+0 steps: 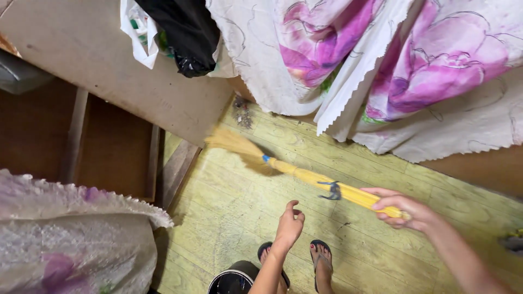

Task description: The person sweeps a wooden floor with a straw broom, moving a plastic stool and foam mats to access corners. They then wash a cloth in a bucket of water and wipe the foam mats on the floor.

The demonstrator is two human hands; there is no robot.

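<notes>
The right hand (400, 209) is wrapped around the butt end of a yellow straw hand broom (305, 175), which slants from lower right up to its bristle fan near a dust clump (241, 114) at upper centre, while the left hand (289, 226) hangs loose, empty, fingers half-curled.
</notes>
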